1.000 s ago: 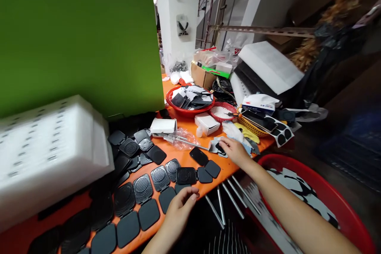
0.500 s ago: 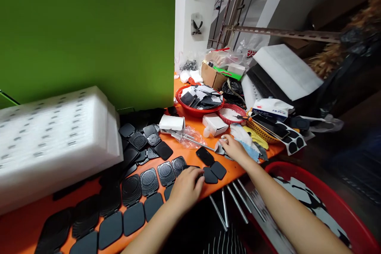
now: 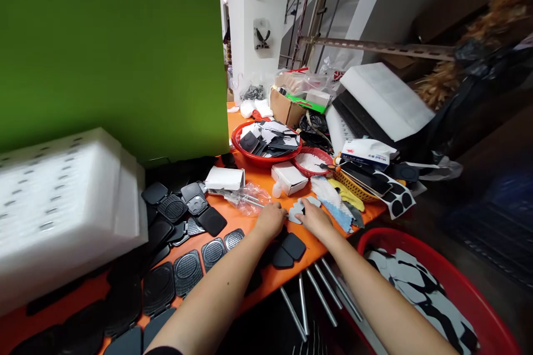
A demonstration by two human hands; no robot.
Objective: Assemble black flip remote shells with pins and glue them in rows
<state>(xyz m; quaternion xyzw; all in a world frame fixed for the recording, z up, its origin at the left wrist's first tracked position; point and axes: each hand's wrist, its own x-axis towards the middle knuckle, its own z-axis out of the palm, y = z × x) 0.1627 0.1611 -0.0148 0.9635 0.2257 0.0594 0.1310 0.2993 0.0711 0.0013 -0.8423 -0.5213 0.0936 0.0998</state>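
Note:
On the orange table, my left hand (image 3: 271, 220) has its fingers curled at the end of a thin metal rod (image 3: 252, 200); what is between the fingertips is hidden. Just to the right, my right hand (image 3: 315, 217) pinches at a small pile of light-grey flat pieces (image 3: 295, 213), and a dark edge shows by its thumb. Both hands are close together without touching. Black square pads (image 3: 293, 245) lie below them at the table edge. Black hinged cases with ridged round insides (image 3: 189, 272) stand opened in a row, partly covered by my left forearm.
Loose black cases (image 3: 172, 208) are heaped beside white foam blocks (image 3: 66, 205). A red basin of cut pieces (image 3: 266, 160), a white box (image 3: 289, 178), cloths (image 3: 333, 199) and a yellow basket (image 3: 353, 185) stand behind. A red tub (image 3: 495, 302) sits below right.
My left hand has moved from the row of cases up and right, beside the grey pieces. My right hand has come slightly lower and nearer to it. The view has shifted right.

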